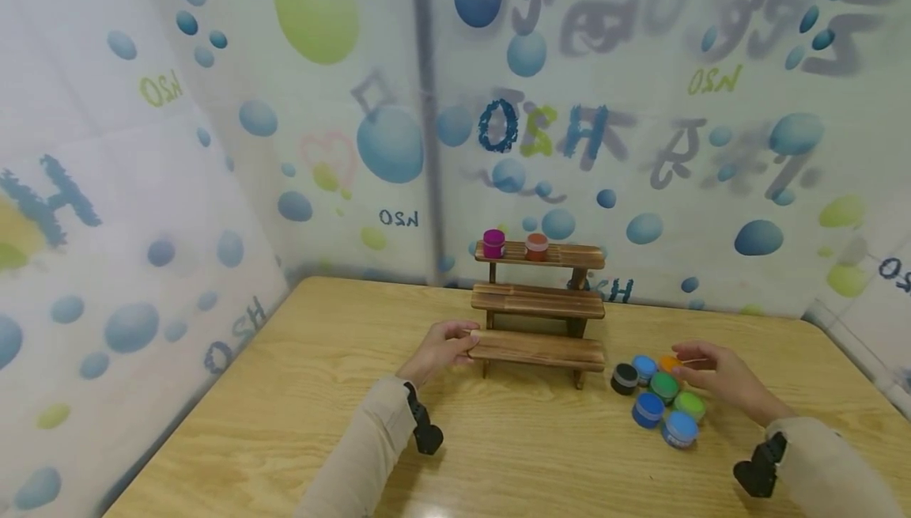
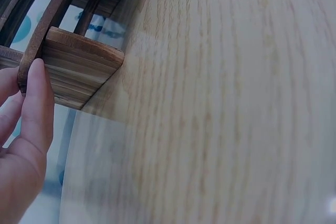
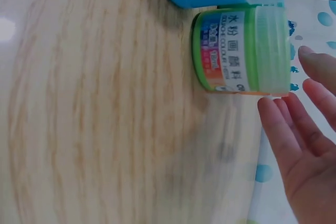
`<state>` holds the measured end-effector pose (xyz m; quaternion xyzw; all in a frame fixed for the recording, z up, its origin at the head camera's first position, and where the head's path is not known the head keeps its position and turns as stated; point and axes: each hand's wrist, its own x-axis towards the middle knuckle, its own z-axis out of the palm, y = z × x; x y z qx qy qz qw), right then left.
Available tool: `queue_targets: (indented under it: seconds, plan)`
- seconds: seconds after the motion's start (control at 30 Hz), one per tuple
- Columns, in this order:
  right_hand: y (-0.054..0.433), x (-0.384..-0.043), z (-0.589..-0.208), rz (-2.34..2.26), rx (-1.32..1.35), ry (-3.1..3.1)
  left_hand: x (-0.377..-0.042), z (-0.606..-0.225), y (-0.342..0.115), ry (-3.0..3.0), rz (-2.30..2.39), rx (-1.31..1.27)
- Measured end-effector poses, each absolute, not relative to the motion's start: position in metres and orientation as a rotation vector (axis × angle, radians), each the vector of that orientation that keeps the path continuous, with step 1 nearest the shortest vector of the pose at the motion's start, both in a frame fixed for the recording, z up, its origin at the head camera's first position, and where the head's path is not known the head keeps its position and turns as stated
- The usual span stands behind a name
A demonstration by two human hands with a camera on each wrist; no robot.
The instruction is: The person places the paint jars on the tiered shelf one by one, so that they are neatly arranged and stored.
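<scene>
The left hand [image 1: 444, 346] pinches the left end of the lowest board of a three-tier wooden shelf [image 1: 537, 349]. In the left wrist view, thumb and fingers lie on either side of that board's end [image 2: 34, 51]. My right hand [image 1: 719, 376] reaches over a cluster of paint jars, its thumb and fingertips right at an orange jar [image 1: 667, 363]. From the right wrist, the fingers look spread and mostly straight beside a lime green gouache jar [image 3: 236, 51], which hides most of the orange one. A magenta jar [image 1: 494, 243] and an orange-red jar [image 1: 537, 247] stand on the top tier.
Around the orange jar stand a black jar [image 1: 625, 379], a dark green jar [image 1: 664, 387], a blue jar [image 1: 648, 410] and light blue jars [image 1: 680, 429]. Everything rests on a wood-grain table [image 1: 527, 455]. Behind it hangs a bubble-patterned curtain [image 1: 342, 146].
</scene>
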<state>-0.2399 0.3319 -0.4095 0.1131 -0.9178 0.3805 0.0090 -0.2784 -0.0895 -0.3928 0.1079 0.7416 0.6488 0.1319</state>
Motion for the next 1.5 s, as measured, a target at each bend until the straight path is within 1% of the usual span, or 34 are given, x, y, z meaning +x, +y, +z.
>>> queue_targets:
  seconds: [0.3, 0.63, 0.9, 1.17, 1.5]
  plan:
    - [0.332, -0.240, -0.413, 1.261, 0.291, -2.935, -0.278, -0.392, -0.089, 2.165, 1.858, 0.306]
    - [0.331, -0.243, -0.413, 1.448, 0.242, -2.960, -0.297, -0.418, -0.092, 2.165, 1.886, 0.289]
    - [0.335, -0.246, -0.417, 1.565, 0.232, -2.956, -0.300, -0.420, -0.092, 2.172, 1.874, 0.291]
    - [0.336, -0.247, -0.417, 1.561, 0.209, -2.952, -0.298, -0.416, -0.092, 2.155, 1.877, 0.278]
    - [0.337, -0.246, -0.419, 1.463, 0.142, -2.974, -0.279, -0.391, -0.089, 2.155, 1.867, 0.286]
